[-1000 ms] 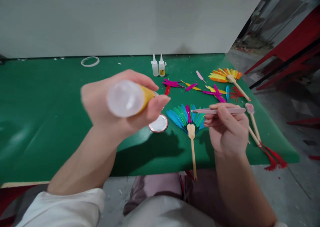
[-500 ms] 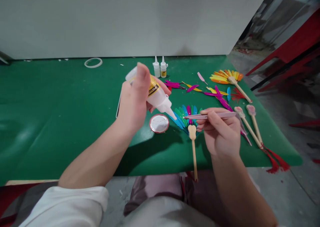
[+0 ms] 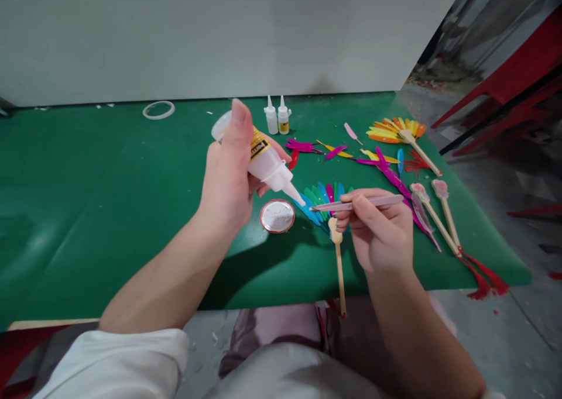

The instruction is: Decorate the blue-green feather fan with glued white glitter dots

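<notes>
My left hand (image 3: 230,171) is wrapped round a white glue bottle (image 3: 270,168) with a yellow label, tilted so its nozzle points down to the right. In my right hand (image 3: 380,229) is a pair of pale pink tweezers (image 3: 371,203), pinched and pointing left, their tips close to the nozzle. Whether the tweezers grip something tiny I cannot make out. Below both lies a feather fan (image 3: 339,258) with blue, green and magenta feathers and a wooden handle reaching past the table's near edge; my right fingers cover part of it. A round white lid (image 3: 277,216) with a red rim sits left of the fan.
Two small bottles (image 3: 277,118) stand at the back beside the white panel. Loose magenta feathers (image 3: 389,168) and a yellow-orange fan (image 3: 397,131) lie to the right, with two wooden handles (image 3: 439,217) bearing red tassels (image 3: 487,285). A clear ring (image 3: 158,110) rests at back left.
The tweezers and my right hand have shifted left, their tips now nearer the nozzle. The bottle has moved slightly left; the whole view has shifted a little too.
</notes>
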Available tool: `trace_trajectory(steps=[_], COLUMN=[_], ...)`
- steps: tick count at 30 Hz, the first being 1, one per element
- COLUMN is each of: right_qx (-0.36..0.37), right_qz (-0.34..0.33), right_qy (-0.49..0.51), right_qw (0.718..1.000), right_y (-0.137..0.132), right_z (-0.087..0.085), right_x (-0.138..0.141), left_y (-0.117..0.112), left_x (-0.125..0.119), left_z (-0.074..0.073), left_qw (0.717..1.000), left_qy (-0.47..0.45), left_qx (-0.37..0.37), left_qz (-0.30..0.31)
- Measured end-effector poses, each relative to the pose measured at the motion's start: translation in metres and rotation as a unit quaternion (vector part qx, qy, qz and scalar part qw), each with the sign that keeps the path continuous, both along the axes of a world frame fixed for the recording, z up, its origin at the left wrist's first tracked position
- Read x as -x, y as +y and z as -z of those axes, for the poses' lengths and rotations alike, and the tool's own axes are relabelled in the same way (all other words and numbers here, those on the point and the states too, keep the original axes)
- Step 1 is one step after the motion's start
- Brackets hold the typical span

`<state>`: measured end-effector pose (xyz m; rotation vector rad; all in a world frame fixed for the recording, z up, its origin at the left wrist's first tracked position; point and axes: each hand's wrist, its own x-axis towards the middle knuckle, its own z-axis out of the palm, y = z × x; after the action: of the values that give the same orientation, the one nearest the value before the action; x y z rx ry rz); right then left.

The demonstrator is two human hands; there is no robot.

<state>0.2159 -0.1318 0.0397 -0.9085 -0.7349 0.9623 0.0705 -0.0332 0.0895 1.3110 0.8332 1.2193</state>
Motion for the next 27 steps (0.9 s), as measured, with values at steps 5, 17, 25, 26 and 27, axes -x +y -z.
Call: trace_trajectory(steps=[5, 17, 25, 26, 27], right_qx=[-0.005, 0.008, 0.009, 0.007, 0.006], right_qz=[-0.006, -0.008, -0.004, -0.005, -0.006], right_qy=[-0.001, 0.005, 0.002, 0.004, 0.005], right_qw=[1.0, 1.0, 1.0, 1.0, 1.0], right_y=[0.0004, 0.001, 0.0018, 0.0018, 0.0017], right_z=[-0.0001, 0.0003, 0.0005, 0.0005, 0.0005], right_x=[0.0015, 0.0012, 0.0012, 0.001, 0.0008], left_y=[0.0008, 0.0014, 0.0014, 0.0019, 0.0026], left_x=[-0.0014, 0.0021, 0.0041, 0.0046, 0.0051], left_z=[0.0013, 0.0048, 0.0072, 0.0079, 0.0085], left_qw=[1.0, 0.997, 0.995, 0.994, 0.993], left_qy=[0.007, -0.013, 0.007, 0.006, 0.006], left_qx=[-0.017, -0.074, -0.102, -0.105, -0.112], left_qz=[-0.012, -0.009, -0.013, -0.014, -0.019])
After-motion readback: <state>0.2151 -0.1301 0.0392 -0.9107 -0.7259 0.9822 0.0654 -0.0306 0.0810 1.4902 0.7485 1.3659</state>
